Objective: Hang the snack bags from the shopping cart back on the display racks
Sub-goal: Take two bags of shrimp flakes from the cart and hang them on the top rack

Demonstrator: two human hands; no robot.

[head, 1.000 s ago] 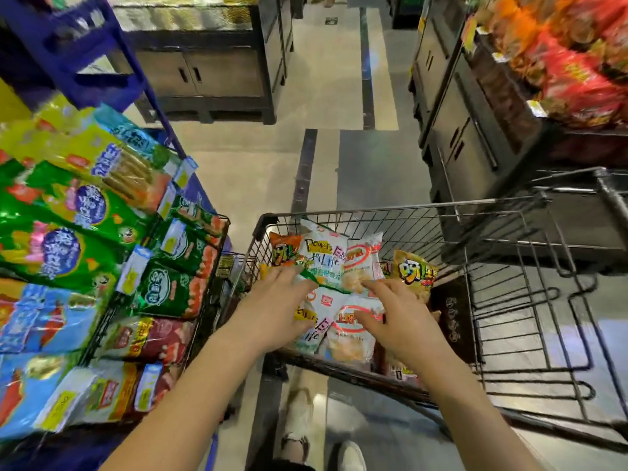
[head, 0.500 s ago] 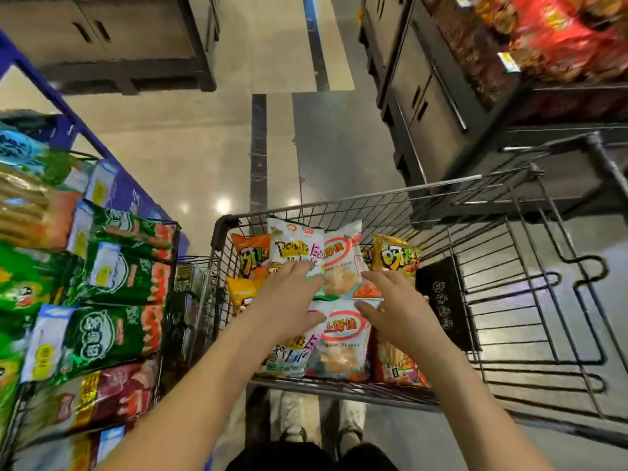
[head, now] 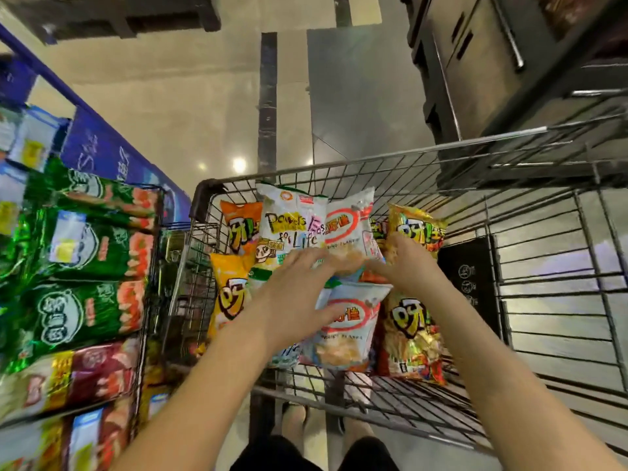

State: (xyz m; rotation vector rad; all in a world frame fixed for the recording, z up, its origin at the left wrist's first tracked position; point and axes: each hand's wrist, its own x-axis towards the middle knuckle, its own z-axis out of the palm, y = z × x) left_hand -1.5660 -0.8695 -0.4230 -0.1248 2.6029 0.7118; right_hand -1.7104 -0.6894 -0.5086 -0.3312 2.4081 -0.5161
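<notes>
Seemingly left hand (head: 295,294), right hand (head: 407,263) touch snack bags (head: 292,219) in cart (head: 407,406).

Display rack (head: 155,266) blurred, cropped at left edge, labels illegible.

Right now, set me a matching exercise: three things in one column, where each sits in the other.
1. white "for Life" snack bag
2. green foil snack bags
3. black printed panel

A. on the display rack at left
B. on the wire shopping cart's right side
C. at the cart's far end, beyond the left hand

Pairs: 1-C, 2-A, 3-B
</notes>
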